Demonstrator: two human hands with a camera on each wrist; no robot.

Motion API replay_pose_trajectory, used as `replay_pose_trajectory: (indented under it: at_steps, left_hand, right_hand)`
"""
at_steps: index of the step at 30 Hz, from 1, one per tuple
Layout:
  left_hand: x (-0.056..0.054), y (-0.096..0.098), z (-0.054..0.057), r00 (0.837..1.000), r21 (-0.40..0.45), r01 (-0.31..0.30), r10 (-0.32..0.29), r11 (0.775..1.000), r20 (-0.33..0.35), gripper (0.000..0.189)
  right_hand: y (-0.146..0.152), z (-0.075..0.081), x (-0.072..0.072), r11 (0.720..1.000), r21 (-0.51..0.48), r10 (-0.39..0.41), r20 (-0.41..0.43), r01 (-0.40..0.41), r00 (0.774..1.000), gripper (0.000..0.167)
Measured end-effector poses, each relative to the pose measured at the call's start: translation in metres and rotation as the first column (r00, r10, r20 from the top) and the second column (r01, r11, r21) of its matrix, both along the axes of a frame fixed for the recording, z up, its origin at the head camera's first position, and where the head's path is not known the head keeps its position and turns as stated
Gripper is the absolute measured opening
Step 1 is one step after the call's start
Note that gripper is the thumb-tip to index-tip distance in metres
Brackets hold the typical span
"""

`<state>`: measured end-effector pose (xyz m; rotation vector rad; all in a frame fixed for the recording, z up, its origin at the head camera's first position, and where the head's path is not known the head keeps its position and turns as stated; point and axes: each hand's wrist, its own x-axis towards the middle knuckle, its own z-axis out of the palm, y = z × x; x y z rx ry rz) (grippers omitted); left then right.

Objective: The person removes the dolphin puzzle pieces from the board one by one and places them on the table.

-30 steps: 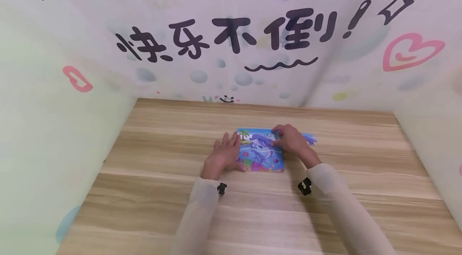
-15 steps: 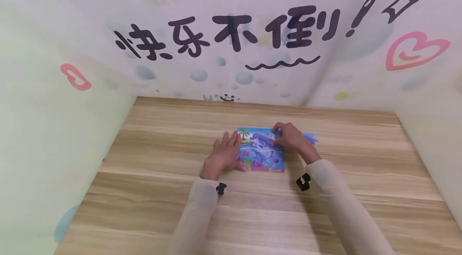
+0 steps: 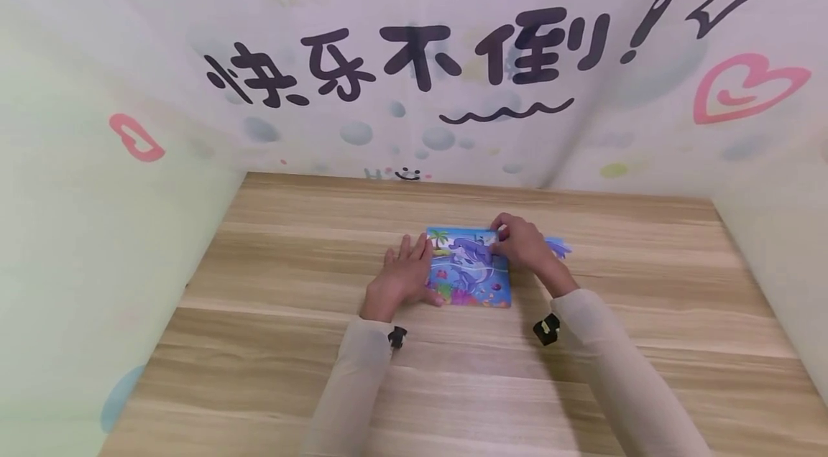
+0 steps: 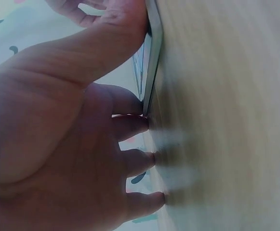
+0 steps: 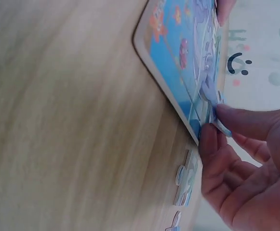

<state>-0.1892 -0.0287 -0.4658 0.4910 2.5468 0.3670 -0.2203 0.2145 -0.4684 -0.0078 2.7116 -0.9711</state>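
Head view: from above, facing forward and down at bench (image 3: 259, 371). Wrist views: close, low, turned sideways; both share the puzzle (image 5: 176, 79).

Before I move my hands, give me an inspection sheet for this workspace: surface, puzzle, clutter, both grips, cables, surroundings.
Surface: wood-grain table.
Job's things: dolphin puzzle lying flat; one puzzle piece tilted at its far right corner, seating unclear; loose pieces on the table to the right, at least two.
Clutter: nothing seen.
Left grip: fingers straight, against the puzzle's left side.
Right grip: pinches the tilted piece between thumb and fingers.
Cables: nothing seen.
Surroundings: pale back wall with dark lettering and a pink heart; dark devices at both wrists.
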Motion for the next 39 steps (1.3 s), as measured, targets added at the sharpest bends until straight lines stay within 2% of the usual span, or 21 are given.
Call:
replay_pose_trajectory:
  at_steps: [7, 15, 21, 27, 34, 39]
  left_hand:
    - [0.0, -0.001, 0.001, 1.0, 0.003, -0.002, 0.002, 1.0, 0.006, 0.114]
    - [0.0, -0.001, -0.001, 1.0, 0.007, -0.001, 0.001, 1.0, 0.004, 0.114]
    - [0.0, -0.001, -0.001, 1.0, 0.002, -0.001, 0.001, 1.0, 0.004, 0.113]
    - [-0.001, -0.001, -0.001, 1.0, 0.004, -0.002, 0.002, 1.0, 0.009, 0.114]
    - [-0.001, -0.001, -0.002, 1.0, 0.0, -0.004, 0.004, 1.0, 0.017, 0.113]
    - [-0.001, -0.001, -0.003, 1.0, -0.004, -0.001, 0.002, 1.0, 0.014, 0.113]
  right_hand:
    - [0.013, 0.001, 0.003, 0.988, -0.127, -0.095, -0.044, 0.089, 0.995, 0.03]
    - [0.04, 0.004, 0.009, 0.961, -0.212, -0.175, 0.028, 0.177, 0.984, 0.032]
    - [0.065, 0.007, 0.014, 0.953, -0.208, -0.214, 0.062, 0.222, 0.975, 0.03]
    - [0.086, 0.007, 0.021, 0.938, -0.224, -0.258, 0.061, 0.265, 0.964, 0.028]
    - [0.106, 0.007, 0.027, 0.933, -0.207, -0.284, 0.079, 0.294, 0.956, 0.033]
    - [0.119, 0.007, 0.031, 0.922, -0.239, -0.293, 0.088, 0.306, 0.952, 0.037]
